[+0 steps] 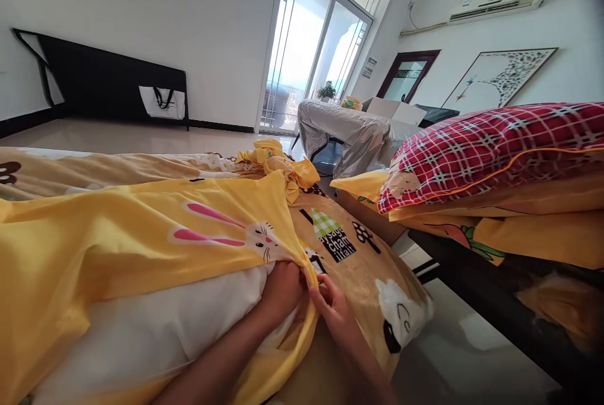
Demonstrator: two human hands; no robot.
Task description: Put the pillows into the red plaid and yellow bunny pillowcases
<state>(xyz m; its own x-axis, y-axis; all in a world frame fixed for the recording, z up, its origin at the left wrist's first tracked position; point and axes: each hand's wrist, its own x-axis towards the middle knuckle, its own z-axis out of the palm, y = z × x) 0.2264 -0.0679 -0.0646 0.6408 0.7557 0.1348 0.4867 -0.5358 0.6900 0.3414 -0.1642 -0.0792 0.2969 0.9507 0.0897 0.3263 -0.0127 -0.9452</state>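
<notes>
A yellow duvet cover [117,235] printed with a pink-eared rabbit lies across the bed. A white quilt [155,323] shows inside its open edge. My left hand [282,292] reaches into the opening, its fingers hidden under the yellow fabric and resting against the quilt. Just to the right, my right hand [333,310] pinches the cover's hem with closed fingers. Both hands sit over a tan patterned sheet [363,266] with a sheep print.
A red plaid pillow [495,147] lies on folded yellow bedding [542,216] at the right, over a dark frame [476,292]. A silver-covered table [349,131] stands by the glass balcony doors [311,46]. A black panel [108,81] leans on the left wall.
</notes>
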